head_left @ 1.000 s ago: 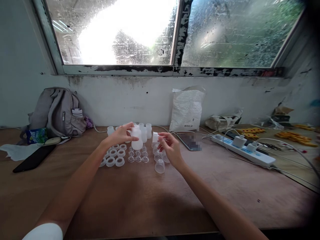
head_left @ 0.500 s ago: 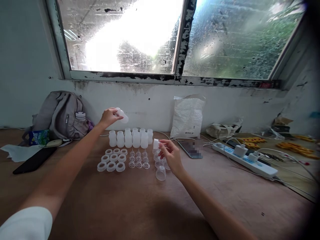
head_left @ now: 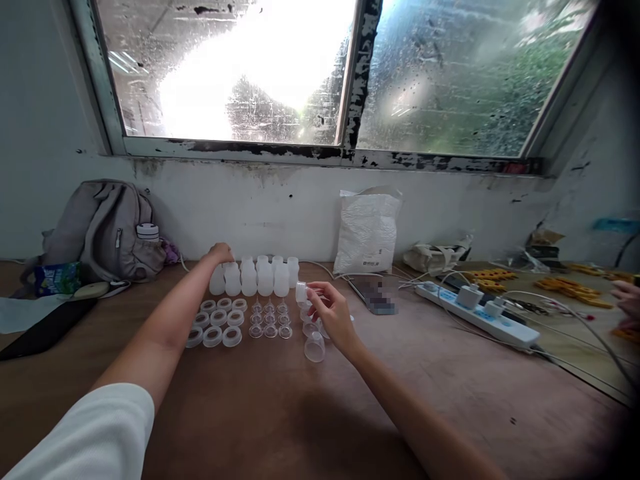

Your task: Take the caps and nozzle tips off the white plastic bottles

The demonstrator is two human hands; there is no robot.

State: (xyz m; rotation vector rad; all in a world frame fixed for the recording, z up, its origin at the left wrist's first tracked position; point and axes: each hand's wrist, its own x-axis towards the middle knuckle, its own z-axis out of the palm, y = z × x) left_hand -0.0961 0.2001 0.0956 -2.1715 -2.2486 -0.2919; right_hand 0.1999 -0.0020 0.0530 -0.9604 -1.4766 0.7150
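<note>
Translucent white baby bottles (head_left: 249,279) stand in two rows near the wall. My left hand (head_left: 220,253) reaches over the back-left end of these rows, fingers curled down around a bottle that is mostly hidden behind the others. Between the fingertips of my right hand (head_left: 327,310) is a clear plastic cap (head_left: 301,292). Below that hand, more clear caps (head_left: 315,348) stand on the table, partly covered by it. White bottle rings (head_left: 216,318) lie in a grid left of centre, beside a grid of clear bottle nipples (head_left: 270,320).
A brown table (head_left: 240,413) carries everything. A phone (head_left: 375,295) and a white power strip (head_left: 480,317) with cables lie to the right; a white bag (head_left: 369,230) leans on the wall. A backpack (head_left: 103,230) stands left. Another person's hand (head_left: 627,300) shows at the right edge.
My left hand has lowered the bottle from the air to the back-left end of the bottle rows. My right hand still holds the cap. Another person's hand has appeared at right.
</note>
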